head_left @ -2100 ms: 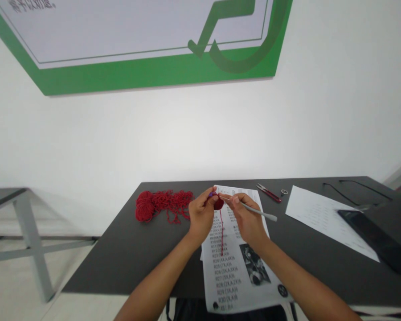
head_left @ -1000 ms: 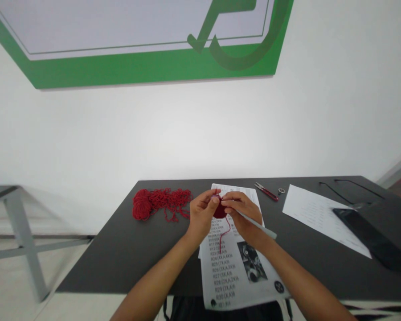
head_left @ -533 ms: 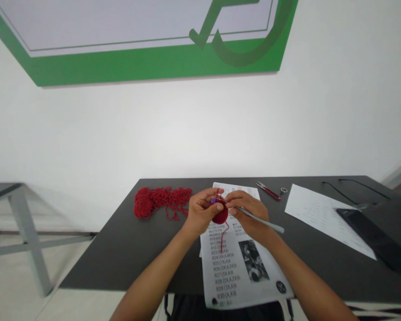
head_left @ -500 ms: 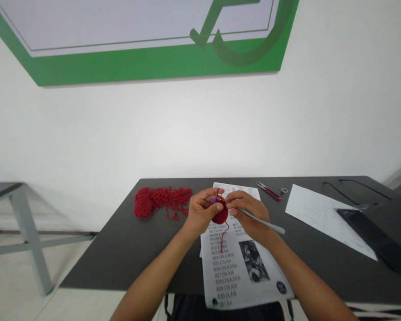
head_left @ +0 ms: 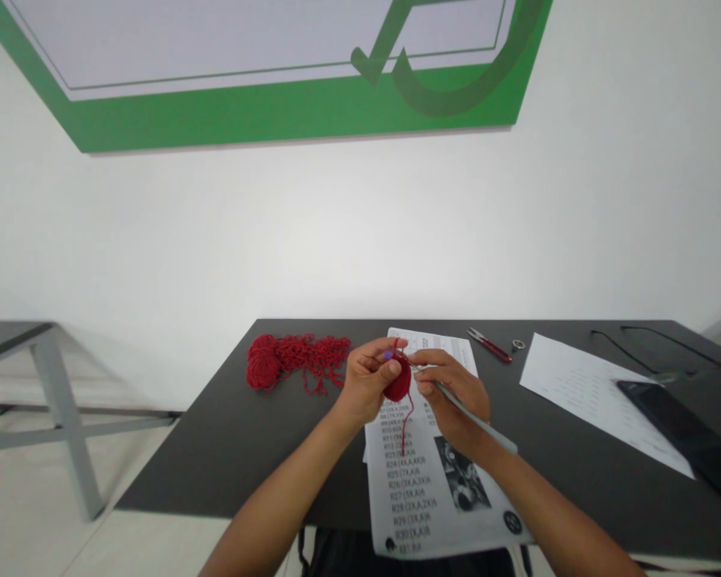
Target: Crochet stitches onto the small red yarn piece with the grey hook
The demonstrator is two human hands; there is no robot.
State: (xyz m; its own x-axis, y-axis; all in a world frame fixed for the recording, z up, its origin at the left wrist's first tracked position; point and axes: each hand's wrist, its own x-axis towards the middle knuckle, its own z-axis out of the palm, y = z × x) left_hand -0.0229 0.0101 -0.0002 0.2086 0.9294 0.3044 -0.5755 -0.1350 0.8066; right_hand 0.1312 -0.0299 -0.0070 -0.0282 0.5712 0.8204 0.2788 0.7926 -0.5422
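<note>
Head view: red crochet piece [head_left: 399,385] in left grip [head_left: 365,381].

And there's the crochet hook [head_left: 479,417] tipping steeper in the right hand [head_left: 458,391], its grey end lower than half a second ago! The red crocheted piece [head_left: 400,386], mostly covered two seconds back, now shows fuller beside the left hand [head_left: 364,381].
</note>
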